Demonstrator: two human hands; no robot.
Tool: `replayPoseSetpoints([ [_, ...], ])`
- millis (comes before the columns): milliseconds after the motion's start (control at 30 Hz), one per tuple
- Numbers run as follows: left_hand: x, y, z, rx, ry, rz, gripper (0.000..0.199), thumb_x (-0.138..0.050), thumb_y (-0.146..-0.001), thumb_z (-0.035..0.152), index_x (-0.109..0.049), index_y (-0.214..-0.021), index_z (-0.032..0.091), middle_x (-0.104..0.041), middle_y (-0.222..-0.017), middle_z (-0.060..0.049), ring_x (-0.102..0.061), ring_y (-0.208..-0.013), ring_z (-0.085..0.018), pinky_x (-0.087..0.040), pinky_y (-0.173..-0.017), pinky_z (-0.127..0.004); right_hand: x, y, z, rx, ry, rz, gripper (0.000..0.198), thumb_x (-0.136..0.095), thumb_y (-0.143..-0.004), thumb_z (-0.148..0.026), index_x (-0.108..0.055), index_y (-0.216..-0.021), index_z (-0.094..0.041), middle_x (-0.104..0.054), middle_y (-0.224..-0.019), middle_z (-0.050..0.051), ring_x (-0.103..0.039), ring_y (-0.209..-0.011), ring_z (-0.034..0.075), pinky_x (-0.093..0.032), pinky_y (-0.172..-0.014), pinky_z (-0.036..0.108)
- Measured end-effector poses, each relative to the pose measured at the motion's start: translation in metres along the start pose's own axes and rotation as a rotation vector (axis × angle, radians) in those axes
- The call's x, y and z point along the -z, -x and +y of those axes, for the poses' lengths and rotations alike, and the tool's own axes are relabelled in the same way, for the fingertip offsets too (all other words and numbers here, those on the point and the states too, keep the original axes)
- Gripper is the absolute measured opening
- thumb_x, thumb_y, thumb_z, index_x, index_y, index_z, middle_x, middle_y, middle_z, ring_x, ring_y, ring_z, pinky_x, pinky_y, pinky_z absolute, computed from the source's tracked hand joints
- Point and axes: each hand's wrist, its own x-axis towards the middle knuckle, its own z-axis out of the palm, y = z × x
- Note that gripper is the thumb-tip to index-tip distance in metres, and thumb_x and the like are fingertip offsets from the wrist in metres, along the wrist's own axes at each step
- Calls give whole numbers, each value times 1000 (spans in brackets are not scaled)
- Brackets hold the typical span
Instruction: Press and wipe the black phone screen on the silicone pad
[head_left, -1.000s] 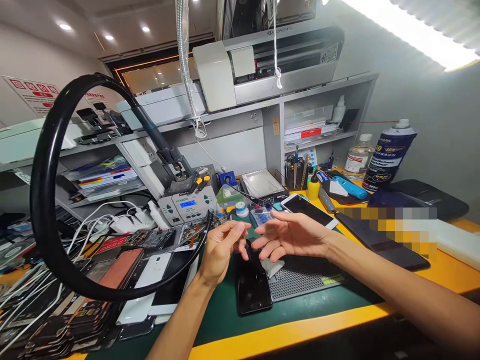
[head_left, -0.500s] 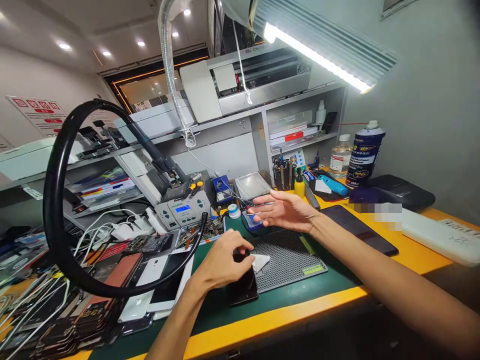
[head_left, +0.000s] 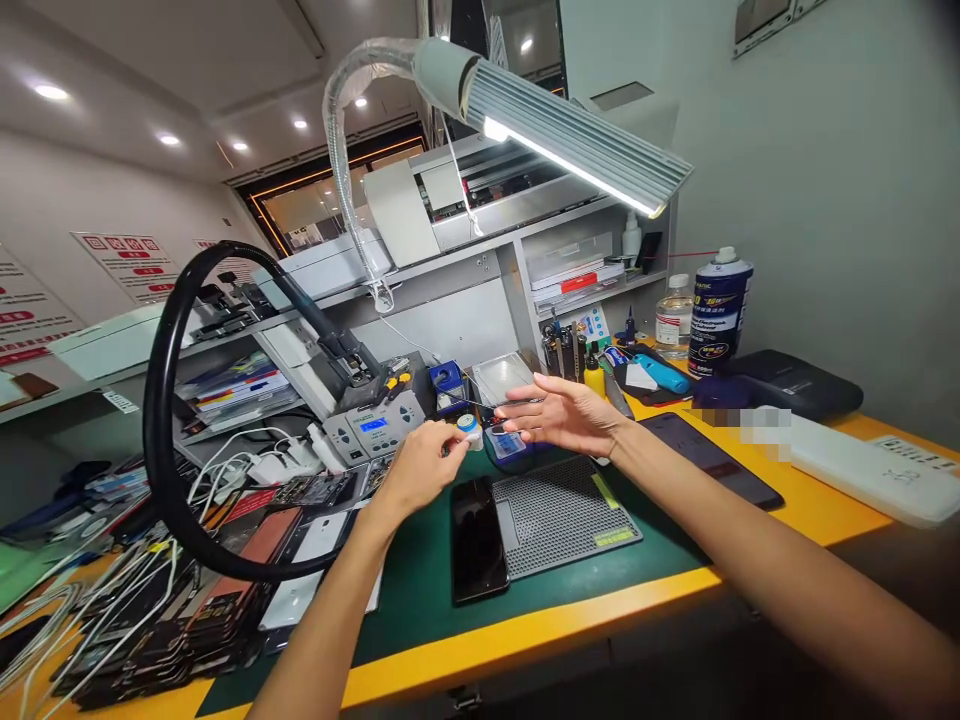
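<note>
My left hand is closed in a pinch, raised past the far end of a black smartphone. A bit of white tissue shows at its fingertips, beside a small jar with a blue-and-white lid; the hand hides part of it. The phone lies screen up on the green mat, along the left edge of a grey perforated pad. Over the pad's far side, my right hand hovers with fingers stretched out and apart, holding nothing. A blue-edged box sits behind it.
At left, a hot-air station carries a looping black hose above stacked phone parts and white cables. A dark tablet, spray can and white long case stand right. A lamp hangs overhead.
My left hand has moved away from above the phone, up and left toward the jar, taking the white tissue off the pad. My right hand stays open over the pad. The view has shifted.
</note>
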Motion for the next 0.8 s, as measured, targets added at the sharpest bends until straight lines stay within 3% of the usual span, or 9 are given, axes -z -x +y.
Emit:
replayPoseSetpoints([
  [100, 0, -9, -10, 52, -37, -64, 15, -60, -95, 29, -70, -95, 19, -70, -94, -5, -64, -89, -21, -51, -87, -39, -1, 2, -1, 5, 5, -10, 34, -59, -96, -39, -70, -109, -9, -77, -111, 20, -76, -96, 26, -59, -81, 34],
  [233, -5, -15, -20, 150, -33, -167, 32, -62, -97, 39, -63, -121, 17, -65, -121, -9, -66, -102, -22, -57, -87, -42, -3, 3, -3, 2, 9, 4, 33, -58, -97, -38, -69, -108, -9, -77, -111, 20, -76, -95, 26, -59, -81, 34],
  [433, -13, -27, -31, 238, -20, -238, 36, -63, -96, 38, -62, -125, 17, -63, -127, -9, -65, -107, -25, -57, -89, -44, -5, 3, -4, 11, 15, 9, 32, -59, -96, -38, -69, -107, -10, -77, -111, 20, -76, -97, 27, -59, -84, 35],
  [633, -28, -37, -35, 178, -65, -257, 36, -63, -97, 37, -61, -127, 18, -63, -128, -10, -65, -108, -25, -57, -90, -45, -6, 5, -5, 20, 32, 14, 32, -59, -97, -37, -69, -108, -9, -76, -111, 21, -76, -96, 26, -60, -82, 34],
  [800, -14, -26, -31, 56, -167, -307, 35, -62, -97, 37, -61, -127, 18, -63, -128, -10, -65, -107, -23, -57, -90, -45, -6, 6, -8, 31, 30, 15, 32, -60, -96, -37, -70, -106, -9, -76, -112, 21, -76, -96, 26, -60, -81, 34],
])
